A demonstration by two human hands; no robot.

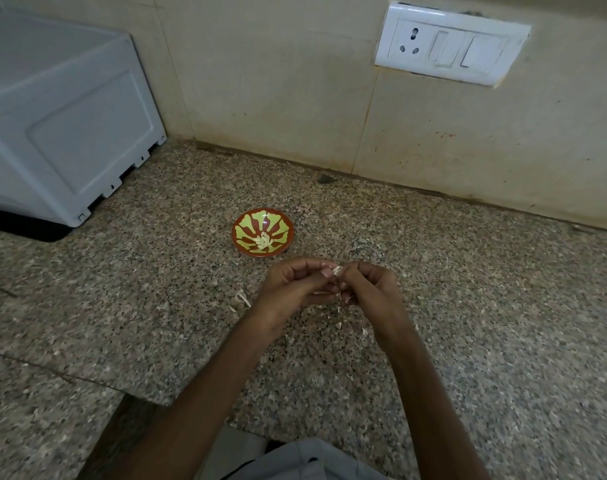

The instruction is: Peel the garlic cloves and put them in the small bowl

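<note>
Though axis unclear, garlic clove (pixel 336 270) between left hand (pixel 295 289) and right hand (pixel 371 289).

Home kitchen: speckled granite counter (pixel 433 341), tiled wall (pixel 277 81), wall socket (pixel 451 43).

Glossy painted bowl (pixel 262 232) on speckled, polished stone counter (pixel 468 323).

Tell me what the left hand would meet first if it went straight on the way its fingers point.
The left hand would likely press the garlic clove it pinches into the right hand straight away; the small bowl lies off that line.
</note>
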